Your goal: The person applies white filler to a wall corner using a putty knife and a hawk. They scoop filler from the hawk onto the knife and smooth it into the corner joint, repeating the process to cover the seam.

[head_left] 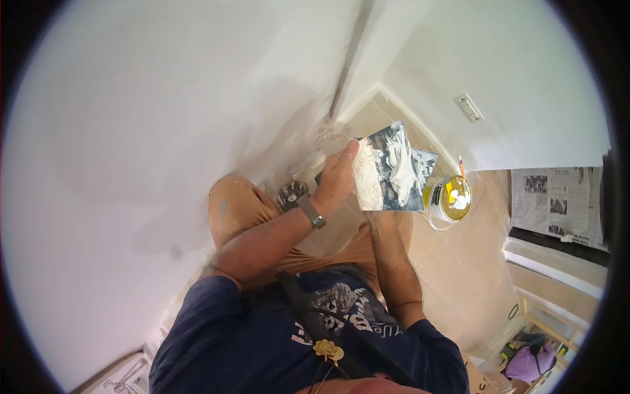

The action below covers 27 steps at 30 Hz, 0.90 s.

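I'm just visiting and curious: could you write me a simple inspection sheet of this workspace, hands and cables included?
Surface: tan tiled floor, dusty in places.
Things in use: flat board bearing white paste; yellow bucket to its right.
Clutter: dark, white-smeared object near the left knee, kind unclear.
Hands: left hand grips the board's left side; right hand hidden behind the board.
Cables: nothing seen for certain.
Surroundings: white walls, wall outlet, newspaper at right.
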### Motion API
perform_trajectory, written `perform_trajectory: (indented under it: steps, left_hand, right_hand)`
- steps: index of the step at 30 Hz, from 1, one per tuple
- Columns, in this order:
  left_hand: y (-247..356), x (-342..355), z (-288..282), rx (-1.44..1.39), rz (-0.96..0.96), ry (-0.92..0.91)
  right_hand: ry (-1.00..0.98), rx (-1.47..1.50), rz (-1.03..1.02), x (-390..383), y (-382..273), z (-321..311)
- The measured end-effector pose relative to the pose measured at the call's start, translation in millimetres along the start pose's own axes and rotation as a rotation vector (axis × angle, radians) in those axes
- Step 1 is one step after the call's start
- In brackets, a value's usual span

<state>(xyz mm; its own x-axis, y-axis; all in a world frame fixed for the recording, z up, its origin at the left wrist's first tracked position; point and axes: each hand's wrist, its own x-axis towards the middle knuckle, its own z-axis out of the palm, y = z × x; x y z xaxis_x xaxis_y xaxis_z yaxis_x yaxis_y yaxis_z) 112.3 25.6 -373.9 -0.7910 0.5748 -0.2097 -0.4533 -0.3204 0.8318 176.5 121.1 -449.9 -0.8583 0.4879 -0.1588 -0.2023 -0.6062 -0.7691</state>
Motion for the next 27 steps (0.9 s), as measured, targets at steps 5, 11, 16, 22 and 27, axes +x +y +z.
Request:
perform_trajectory:
  steps: [5, 11, 16, 22, 27]
  left_hand:
    - [-2, 0, -2, 0.089, 0.063, 0.05]
    - [-14, 4, -4, -0.103, 0.026, 0.11]
    - [7, -2, 1, 0.058, 0.016, 0.036]
    - [1, -6, 8, 0.123, 0.14, 0.13]
    - [8, -16, 11, 0.504, 0.423, 0.08]
  right_hand:
    - [0.0, -0.036, 0.001, 2, 1, -3]
    - [0.011, -0.089, -0.013, -1, -9, -15]
    - [0.029, -0.165, -0.048, -2, -21, -26]
    - [0.003, -0.317, -0.159, 13, -13, -29]
    - [-0.062, -0.532, -0.259, 15, -3, -27]
